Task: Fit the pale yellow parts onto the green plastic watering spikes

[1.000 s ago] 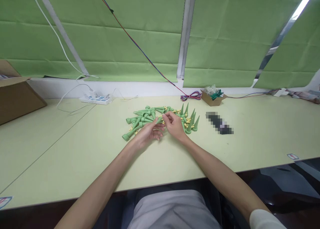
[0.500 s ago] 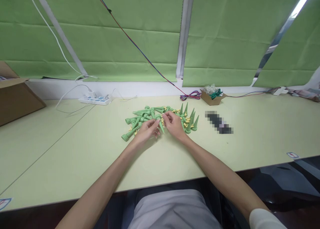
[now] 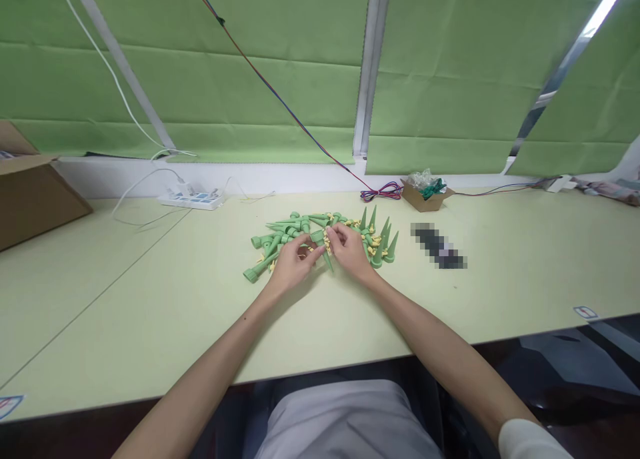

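Observation:
A green spike (image 3: 327, 261) hangs point down between my hands, its wide cap at the top. My left hand (image 3: 295, 264) pinches this spike between thumb and fingers. Against its right side, my right hand (image 3: 348, 251) is closed at the fingertips; whatever it grips is too small to make out. Around and behind both hands lies a pile of green spikes (image 3: 273, 244) mixed with small yellow pieces (image 3: 375, 241). Several spikes (image 3: 392, 249) stand point up at the pile's right side.
A small cardboard box (image 3: 423, 201) with plastic wrapping is at the back, beside a coiled cable (image 3: 381, 191). A blurred dark object (image 3: 439, 245) lies right of the pile. A power strip (image 3: 191, 200) and a large cardboard box (image 3: 43, 202) are on the left.
The held green spike has shifted slightly right and down. The fingers of my left hand have changed position around it, while my right hand has barely moved.

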Demonstrator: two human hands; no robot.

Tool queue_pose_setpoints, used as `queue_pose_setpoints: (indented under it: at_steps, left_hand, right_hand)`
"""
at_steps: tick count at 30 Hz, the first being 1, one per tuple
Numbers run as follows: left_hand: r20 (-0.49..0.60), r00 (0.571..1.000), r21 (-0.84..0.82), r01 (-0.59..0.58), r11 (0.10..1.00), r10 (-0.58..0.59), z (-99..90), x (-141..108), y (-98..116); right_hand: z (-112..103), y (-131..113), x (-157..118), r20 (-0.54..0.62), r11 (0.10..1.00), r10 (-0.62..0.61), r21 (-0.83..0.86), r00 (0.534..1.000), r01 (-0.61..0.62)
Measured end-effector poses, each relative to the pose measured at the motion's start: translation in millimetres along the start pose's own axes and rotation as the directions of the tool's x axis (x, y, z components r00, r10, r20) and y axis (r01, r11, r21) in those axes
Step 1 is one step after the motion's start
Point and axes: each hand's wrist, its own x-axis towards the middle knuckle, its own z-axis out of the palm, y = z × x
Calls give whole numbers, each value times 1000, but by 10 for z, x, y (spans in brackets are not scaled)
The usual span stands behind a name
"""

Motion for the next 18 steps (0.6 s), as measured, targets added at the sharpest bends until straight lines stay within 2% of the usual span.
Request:
queue_pose_setpoints:
  at_steps: [3,9,13,18]
  left_hand:
    - [-61,997,38,-50,998,53,18,15,-65]
    - [-76,982,120,-164,979,173,30,31,-128]
    - [-104,985,116,-124,986,136,40,30,-109]
    - [-123,992,11,15,1000,-14,40,22,-57]
  right_hand:
    - [1,7,0,-1,1000,5,-23,1000,-5]
    - [5,-14,-3,3,998,33,-50,999,-32]
    - [13,-36,-12,-13,997,39,-61,999,-40]
    - [15,-44,-18,6,999,49,-11,999,-49]
